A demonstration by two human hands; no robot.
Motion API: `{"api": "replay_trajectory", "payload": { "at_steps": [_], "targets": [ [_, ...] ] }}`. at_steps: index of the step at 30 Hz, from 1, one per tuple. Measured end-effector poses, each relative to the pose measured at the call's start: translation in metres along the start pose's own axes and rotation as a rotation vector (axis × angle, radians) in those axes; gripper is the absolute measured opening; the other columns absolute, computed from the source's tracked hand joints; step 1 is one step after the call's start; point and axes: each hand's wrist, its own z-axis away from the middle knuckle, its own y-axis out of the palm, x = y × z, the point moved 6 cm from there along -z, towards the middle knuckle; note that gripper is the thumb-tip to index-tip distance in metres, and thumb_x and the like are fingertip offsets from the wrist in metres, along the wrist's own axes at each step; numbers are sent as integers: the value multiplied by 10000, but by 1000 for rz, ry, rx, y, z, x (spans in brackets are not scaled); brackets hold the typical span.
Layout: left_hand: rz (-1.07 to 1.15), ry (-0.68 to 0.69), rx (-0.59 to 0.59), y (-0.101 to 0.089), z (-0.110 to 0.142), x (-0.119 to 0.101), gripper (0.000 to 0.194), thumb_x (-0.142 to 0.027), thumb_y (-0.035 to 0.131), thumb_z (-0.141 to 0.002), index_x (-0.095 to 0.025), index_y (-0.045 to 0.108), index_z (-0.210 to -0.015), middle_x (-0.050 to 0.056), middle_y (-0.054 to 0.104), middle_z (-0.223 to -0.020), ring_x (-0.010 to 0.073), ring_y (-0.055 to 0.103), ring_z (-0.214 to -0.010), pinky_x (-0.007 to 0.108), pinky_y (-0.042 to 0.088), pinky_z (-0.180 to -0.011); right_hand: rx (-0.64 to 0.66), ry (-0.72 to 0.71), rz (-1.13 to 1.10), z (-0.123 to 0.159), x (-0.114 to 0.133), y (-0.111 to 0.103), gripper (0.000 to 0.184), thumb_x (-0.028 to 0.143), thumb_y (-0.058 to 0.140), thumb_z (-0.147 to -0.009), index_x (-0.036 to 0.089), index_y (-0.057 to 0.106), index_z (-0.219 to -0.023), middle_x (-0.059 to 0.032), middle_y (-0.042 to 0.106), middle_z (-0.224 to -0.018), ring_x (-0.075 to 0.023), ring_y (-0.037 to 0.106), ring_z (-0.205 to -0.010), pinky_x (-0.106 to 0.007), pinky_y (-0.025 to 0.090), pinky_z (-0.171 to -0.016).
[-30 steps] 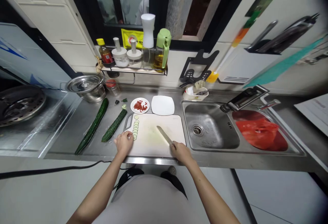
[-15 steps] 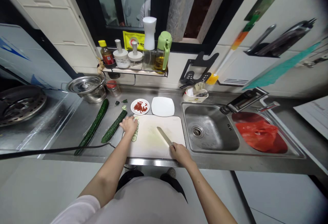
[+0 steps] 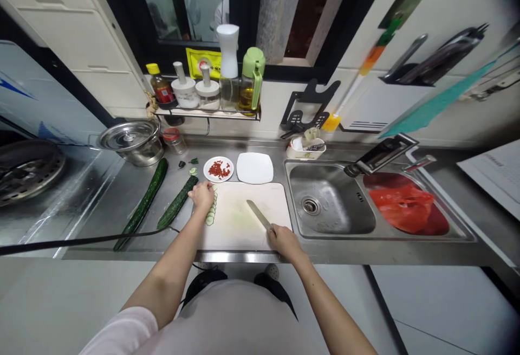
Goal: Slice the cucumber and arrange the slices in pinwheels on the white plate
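My right hand (image 3: pixel 285 241) is wrapped around the handle of a kitchen knife (image 3: pixel 259 214), its blade lying over the white cutting board (image 3: pixel 260 238) and angled away to the left. Over the board's left edge, my left hand (image 3: pixel 202 197) has its fingers curled together; whatever they pinch is hidden. Just right of it runs a row of thin cucumber slices (image 3: pixel 210 216). A cut cucumber (image 3: pixel 177 201) lies on the counter by the left hand's fingers. Farther left rests a longer whole cucumber (image 3: pixel 143 203).
Behind the board are a plate of chopped red pieces (image 3: pixel 219 169) and a white square plate (image 3: pixel 255 168). Cucumber scraps (image 3: pixel 193 171) lie nearby. A steel pot (image 3: pixel 132 141) stands back left. The sink (image 3: pixel 333 208) is at right. A black cable (image 3: pixel 101 239) crosses the left counter.
My left hand's spread fingers have drawn together, and the hand has shifted slightly left off the slices, baring more of the row. The right hand keeps the knife in nearly the same place.
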Motion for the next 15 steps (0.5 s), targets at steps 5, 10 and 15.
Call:
{"api": "replay_trajectory", "payload": {
  "at_steps": [5, 10, 15],
  "targets": [
    [84, 27, 17, -6, 6, -6, 236, -241, 493, -838, -246, 686, -973, 69, 724, -976, 264, 585, -1032, 412, 316, -891, 1, 5, -10, -1, -1, 1, 336, 323, 353, -946, 191, 636, -1069, -114, 692, -1045, -217, 636, -957, -272, 390, -724],
    [148, 200, 389, 16, 36, -24, 190, -230, 596, -735, -235, 697, -896, 5, 740, -898, 179, 642, -873, 358, 356, -893, -12, -4, -17, -1, -1, 2, 328, 315, 350, -949, 187, 635, -1051, -111, 696, -1027, -213, 637, -960, -268, 389, -715],
    [50, 366, 529, 32, 62, -38, 182, -179, 578, -722, -237, 701, -842, 11, 742, -892, 191, 639, -888, 392, 324, -952, -26, -27, 5, 1, 1, 0, 324, 320, 348, -959, 185, 631, -1044, -116, 702, -1015, -222, 643, -956, -282, 398, -734]
  ]
}}
